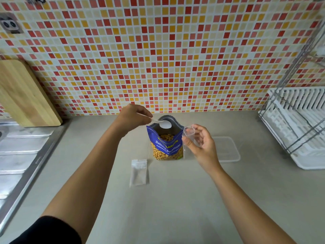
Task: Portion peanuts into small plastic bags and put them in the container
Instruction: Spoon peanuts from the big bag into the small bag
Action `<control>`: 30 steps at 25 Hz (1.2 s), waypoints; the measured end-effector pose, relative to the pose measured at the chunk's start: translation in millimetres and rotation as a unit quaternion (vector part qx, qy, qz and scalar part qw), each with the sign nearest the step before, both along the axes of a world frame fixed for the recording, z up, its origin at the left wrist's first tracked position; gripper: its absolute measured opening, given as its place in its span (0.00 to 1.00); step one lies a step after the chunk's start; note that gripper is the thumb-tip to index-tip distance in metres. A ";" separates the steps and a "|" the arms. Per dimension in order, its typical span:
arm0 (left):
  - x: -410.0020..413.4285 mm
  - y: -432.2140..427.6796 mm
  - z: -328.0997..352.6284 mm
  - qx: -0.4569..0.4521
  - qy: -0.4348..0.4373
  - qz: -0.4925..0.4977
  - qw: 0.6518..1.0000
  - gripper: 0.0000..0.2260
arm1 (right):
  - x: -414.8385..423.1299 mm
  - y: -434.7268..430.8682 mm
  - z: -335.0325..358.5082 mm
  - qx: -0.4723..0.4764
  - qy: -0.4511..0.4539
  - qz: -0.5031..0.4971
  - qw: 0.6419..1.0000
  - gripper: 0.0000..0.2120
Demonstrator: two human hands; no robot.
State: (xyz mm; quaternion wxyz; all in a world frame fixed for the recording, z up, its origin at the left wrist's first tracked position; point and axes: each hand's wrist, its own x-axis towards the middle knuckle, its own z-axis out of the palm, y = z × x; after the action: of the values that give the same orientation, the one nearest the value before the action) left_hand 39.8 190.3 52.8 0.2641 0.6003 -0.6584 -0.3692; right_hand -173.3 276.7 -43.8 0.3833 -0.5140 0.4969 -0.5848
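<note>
Left hand [133, 117] pinches the spoon [163, 123] over the pouch [166, 147] mid-frame, right hand [200, 141] grips a floppy bag [190, 135]. Bag mouth could fold, peanuts scatter on the counter [175, 199].

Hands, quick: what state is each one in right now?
Left hand: grips the white spoon, its bowl over the open peanut bag.
Right hand: pinches a small clear bag, held up beside the peanut bag.

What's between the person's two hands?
In the head view, the open blue peanut pouch stands between the left hand, holding a white spoon over its mouth, and the right hand, holding a small clear bag.
</note>
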 end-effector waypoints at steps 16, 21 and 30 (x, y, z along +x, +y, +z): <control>-57.4 -6.9 -54.3 -0.028 -0.299 0.042 0.953 0.09 | -0.9 -3.4 -1.1 0.025 0.034 -0.017 0.999 0.25; -57.9 -13.1 -64.3 0.069 -0.155 0.100 0.980 0.07 | -4.2 -2.6 -0.7 0.030 0.033 -0.026 0.999 0.26; -45.5 -12.3 -54.8 0.095 0.090 0.147 0.980 0.06 | -8.3 -1.9 -1.2 0.028 0.038 -0.037 0.998 0.27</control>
State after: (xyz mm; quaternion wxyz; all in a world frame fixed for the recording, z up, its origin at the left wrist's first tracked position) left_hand -5.8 177.9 -2.0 0.3152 0.6774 -0.4985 -0.4397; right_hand -181.6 274.8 -45.0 0.3566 -0.5064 0.5462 -0.5639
